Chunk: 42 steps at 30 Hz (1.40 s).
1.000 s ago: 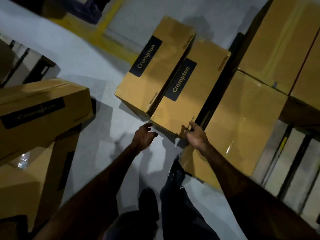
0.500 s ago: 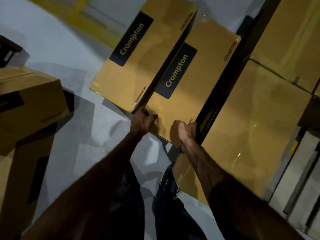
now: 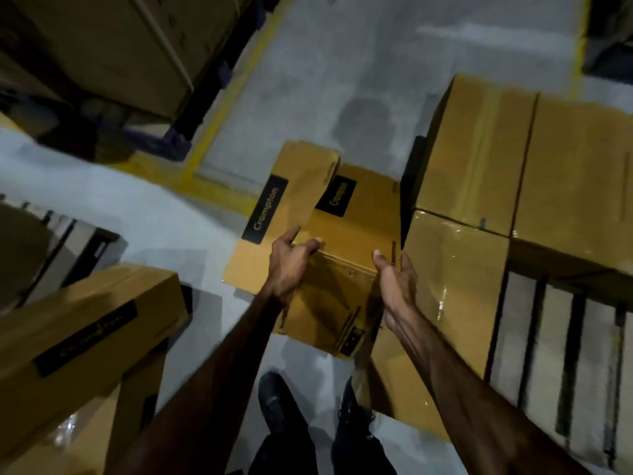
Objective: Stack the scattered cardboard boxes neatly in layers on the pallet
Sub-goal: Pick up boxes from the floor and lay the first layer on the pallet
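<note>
Head view first: we look down at our two bare arms reaching to a cardboard box (image 3: 346, 269) marked Crompton, tipped up off the grey floor (image 3: 154, 207) with its near end raised toward us. Our left hand (image 3: 291, 265) curls its fingers over the box's upper left edge, so that grip is closed on the box. Our right hand (image 3: 397, 286) lies along the box's right side, thumb up at the top edge and the palm against the wall; we cannot tell whether its fingers wrap underneath.

A second Crompton box (image 3: 284, 214) lies flat on the floor just to the left, touching the one we hold. To the right stand the stacked boxes (image 3: 479, 159) on the pallet (image 3: 561, 344), whose bare slats show near right. More boxes (image 3: 78, 323) sit loosely piled at near left.

We judge the box stiff, fairly smooth and slippery at the printed faces, and bulky enough to need both hands. The safest hold looks to be opposite lower corners, one hand under the base, since edges alone may slip or crush.
</note>
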Motion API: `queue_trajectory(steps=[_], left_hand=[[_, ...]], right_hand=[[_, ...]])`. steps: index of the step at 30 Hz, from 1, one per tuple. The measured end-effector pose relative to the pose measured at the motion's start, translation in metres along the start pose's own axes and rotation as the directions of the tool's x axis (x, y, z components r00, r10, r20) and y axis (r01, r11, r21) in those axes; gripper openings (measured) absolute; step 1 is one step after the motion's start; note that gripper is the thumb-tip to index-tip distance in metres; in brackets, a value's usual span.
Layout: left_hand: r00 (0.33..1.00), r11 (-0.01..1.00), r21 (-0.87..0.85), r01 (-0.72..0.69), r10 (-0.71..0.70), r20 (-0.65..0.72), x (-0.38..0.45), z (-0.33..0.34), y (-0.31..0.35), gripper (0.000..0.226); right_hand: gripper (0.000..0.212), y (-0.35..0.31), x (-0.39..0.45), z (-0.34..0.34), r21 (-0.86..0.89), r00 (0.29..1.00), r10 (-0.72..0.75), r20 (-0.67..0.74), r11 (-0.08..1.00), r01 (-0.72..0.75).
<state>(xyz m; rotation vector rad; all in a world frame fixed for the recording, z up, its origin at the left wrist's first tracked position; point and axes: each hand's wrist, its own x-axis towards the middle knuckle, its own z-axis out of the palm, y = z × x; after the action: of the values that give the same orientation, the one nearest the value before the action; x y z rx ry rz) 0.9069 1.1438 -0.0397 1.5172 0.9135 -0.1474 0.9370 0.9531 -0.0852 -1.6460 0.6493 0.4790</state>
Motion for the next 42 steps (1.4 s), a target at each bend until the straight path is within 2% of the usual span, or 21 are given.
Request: queue_trajectory(steps=[2, 7, 10, 14, 19, 21, 22, 24, 25, 27, 32, 36, 39, 40, 42], left_hand=[[0.999, 0.999, -0.008, -0.034, 0.034, -0.007, -0.025, 0.0, 0.03, 0.069], [0.989, 0.989, -0.004, -0.148, 0.148, 0.013, -0.106, 0.001, 0.08, 0.07], [0.968, 0.969, -0.011, -0.246, 0.246, 0.052, -0.159, 0.002, 0.098, 0.069], [0.926, 0.938, -0.018, -0.347, 0.345, 0.155, -0.22, 0.004, 0.12, 0.055], [0.868, 0.897, -0.002, -0.443, 0.429, 0.251, -0.289, 0.017, 0.127, 0.06], [0.866, 0.902, -0.012, -0.432, 0.418, 0.275, -0.316, 0.027, 0.127, 0.064], [0.864, 0.907, -0.025, -0.42, 0.408, 0.295, -0.326, 0.032, 0.125, 0.065], [0.85, 0.913, -0.044, -0.406, 0.395, 0.348, -0.353, 0.05, 0.12, 0.069], [0.842, 0.915, -0.054, -0.4, 0.39, 0.372, -0.367, 0.061, 0.117, 0.07], [0.837, 0.921, -0.058, -0.385, 0.375, 0.399, -0.394, 0.084, 0.107, 0.07], [0.787, 0.912, -0.043, -0.409, 0.375, 0.49, -0.45, 0.152, 0.076, 0.072], [0.792, 0.928, -0.013, -0.373, 0.326, 0.517, -0.486, 0.221, 0.056, 0.073], [0.809, 0.945, 0.007, -0.327, 0.276, 0.52, -0.497, 0.281, 0.029, 0.079], [0.819, 0.951, 0.011, -0.309, 0.26, 0.512, -0.497, 0.303, 0.016, 0.08], [0.849, 0.965, 0.031, -0.262, 0.215, 0.482, -0.515, 0.332, 0.006, 0.077]], right_hand=[[0.085, -0.024, -0.021, -0.018, 0.064, 1.0, -0.014, 0.02, 0.998, 0.012], [0.108, -0.061, -0.087, -0.062, 0.172, 0.999, -0.043, 0.015, 0.984, 0.04], [0.095, -0.078, -0.131, -0.093, 0.254, 0.996, -0.086, -0.004, 0.964, 0.084], [0.071, -0.094, -0.191, -0.134, 0.316, 0.992, -0.125, -0.021, 0.94, 0.125], [0.077, -0.09, -0.254, -0.184, 0.388, 0.985, -0.131, -0.111, 0.907, 0.164], [0.078, -0.08, -0.271, -0.208, 0.41, 0.979, -0.126, -0.162, 0.894, 0.183], [0.073, -0.075, -0.277, -0.22, 0.421, 0.976, -0.128, -0.174, 0.886, 0.191], [0.048, -0.061, -0.294, -0.251, 0.442, 0.972, -0.127, -0.199, 0.873, 0.205], [0.045, -0.056, -0.303, -0.269, 0.459, 0.968, -0.114, -0.224, 0.864, 0.208], [0.052, -0.044, -0.317, -0.303, 0.492, 0.962, -0.086, -0.261, 0.845, 0.209], [0.045, -0.009, -0.344, -0.389, 0.493, 0.926, -0.022, -0.376, 0.842, 0.22], [0.07, 0.021, -0.343, -0.463, 0.483, 0.911, 0.033, -0.412, 0.855, 0.187], [0.039, 0.038, -0.335, -0.521, 0.476, 0.907, 0.024, -0.421, 0.857, 0.198], [0.037, 0.043, -0.33, -0.542, 0.474, 0.909, 0.022, -0.415, 0.858, 0.195], [0.047, 0.053, -0.319, -0.575, 0.472, 0.917, 0.026, -0.397, 0.863, 0.179]])
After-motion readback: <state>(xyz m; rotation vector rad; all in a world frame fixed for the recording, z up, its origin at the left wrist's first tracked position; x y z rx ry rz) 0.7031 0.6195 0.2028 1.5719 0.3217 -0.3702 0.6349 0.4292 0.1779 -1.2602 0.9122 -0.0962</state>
